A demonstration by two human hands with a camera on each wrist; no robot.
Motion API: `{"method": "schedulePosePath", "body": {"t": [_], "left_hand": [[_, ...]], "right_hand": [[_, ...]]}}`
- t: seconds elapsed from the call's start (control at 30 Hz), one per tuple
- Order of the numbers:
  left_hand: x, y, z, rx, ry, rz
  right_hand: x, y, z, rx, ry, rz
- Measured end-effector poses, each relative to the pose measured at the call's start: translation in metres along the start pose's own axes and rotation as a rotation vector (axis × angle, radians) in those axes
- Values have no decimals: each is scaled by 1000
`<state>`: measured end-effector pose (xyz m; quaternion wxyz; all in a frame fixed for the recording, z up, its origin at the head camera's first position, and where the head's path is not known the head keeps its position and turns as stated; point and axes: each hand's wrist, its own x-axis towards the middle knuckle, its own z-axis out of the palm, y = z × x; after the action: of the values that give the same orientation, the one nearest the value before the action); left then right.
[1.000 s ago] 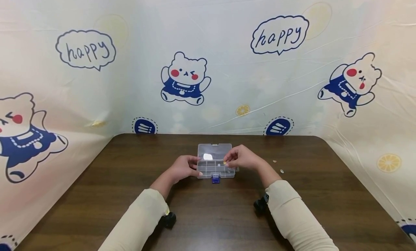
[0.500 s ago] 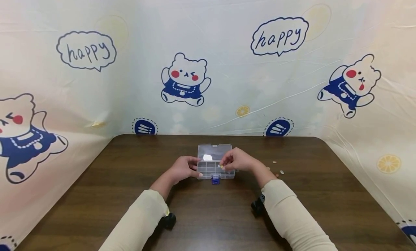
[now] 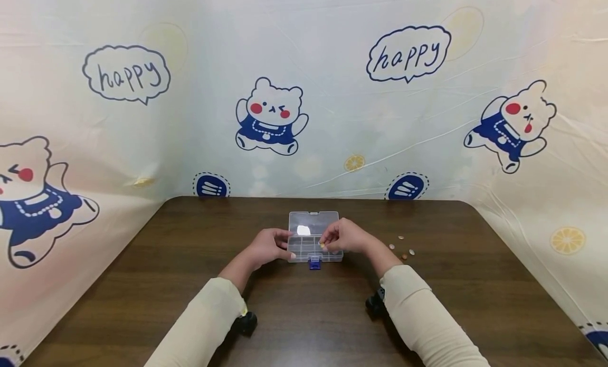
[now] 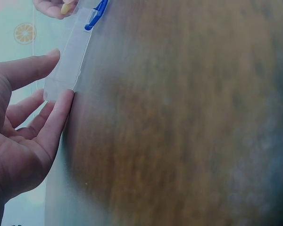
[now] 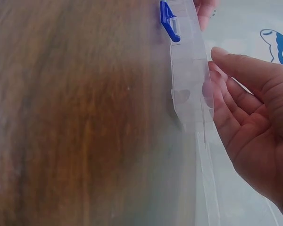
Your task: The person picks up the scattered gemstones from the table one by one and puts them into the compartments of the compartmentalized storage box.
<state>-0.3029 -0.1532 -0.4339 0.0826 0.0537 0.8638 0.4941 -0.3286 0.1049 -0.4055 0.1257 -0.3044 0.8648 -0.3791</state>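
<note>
Clear plastic box (image 3: pixel 301 259), lid (image 3: pixel 325 222) open, blue latch (image 3: pixel 315 263) at front; mid-frame on surface (image 3: pixel 304 314). Left hand (image 3: pixel 266 245): thumb and fingers spread, gripping box's left end. Right hand (image 3: pixel 345 235): fingertips pinch small yellow piece (image 4: pixel 65 8) at right-hand compartments (image 3: pixel 308 248); which one, cannot tell. Loose pieces (image 3: pixel 411 252) right of centre. Step, judged: placing piece. Next move probably calls for parting fingertips over chosen compartment, box kept steady.

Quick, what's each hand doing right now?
Left hand: holding the box by its left end.
Right hand: pinching a yellow piece over the box.
</note>
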Motion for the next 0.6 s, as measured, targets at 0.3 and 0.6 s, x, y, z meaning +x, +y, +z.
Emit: {"method": "schedulePosePath", "body": {"t": [0.3, 0.6], "left_hand": [[-1, -2, 1, 6, -1, -5], [0, -2, 1, -16, 4, 7]], "right_hand": [[-2, 2, 4, 9, 12, 33], [-10, 6, 2, 53, 58, -13]]}}
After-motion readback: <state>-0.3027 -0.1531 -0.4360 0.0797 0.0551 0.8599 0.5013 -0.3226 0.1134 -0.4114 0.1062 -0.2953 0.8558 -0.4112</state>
